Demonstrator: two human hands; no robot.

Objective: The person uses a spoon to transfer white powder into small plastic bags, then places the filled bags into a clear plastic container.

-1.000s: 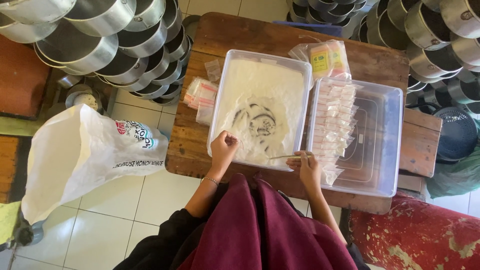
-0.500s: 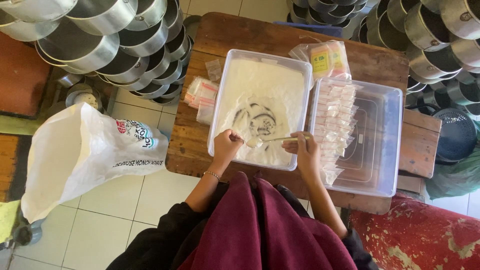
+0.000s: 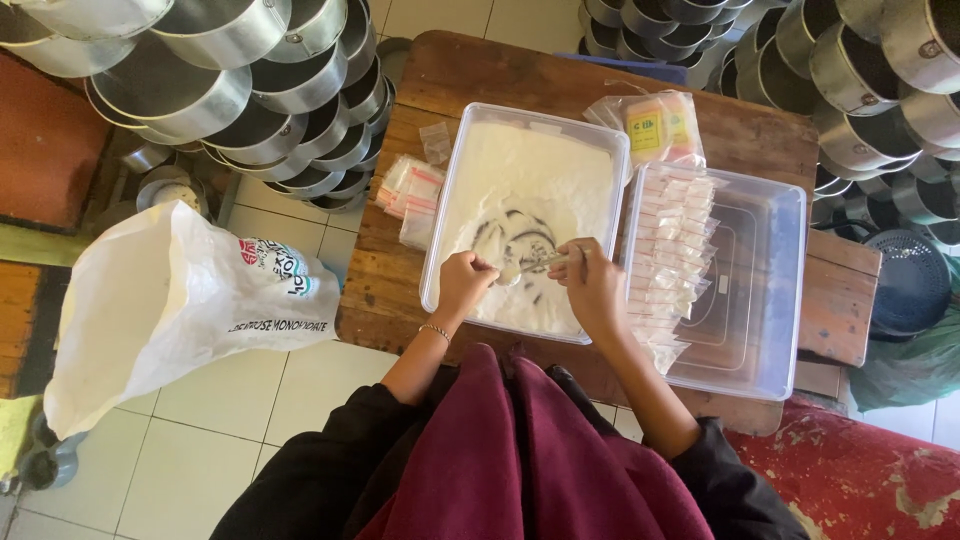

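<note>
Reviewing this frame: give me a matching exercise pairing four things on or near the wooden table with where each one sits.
Things:
1. clear plastic tub of white powder
2. row of small filled sachets
3. large white plastic sack
4. stacked round metal pans

Places:
A. on the tiled floor, left of the table
B. under both hands
C. upper left, beyond the table
D. inside the right-hand clear tub

Pairs: 1-B, 2-D, 3-A, 4-C

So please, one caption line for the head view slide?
Both hands, left hand and right hand, meet over white powder in a clear tub on a wooden table.
</note>
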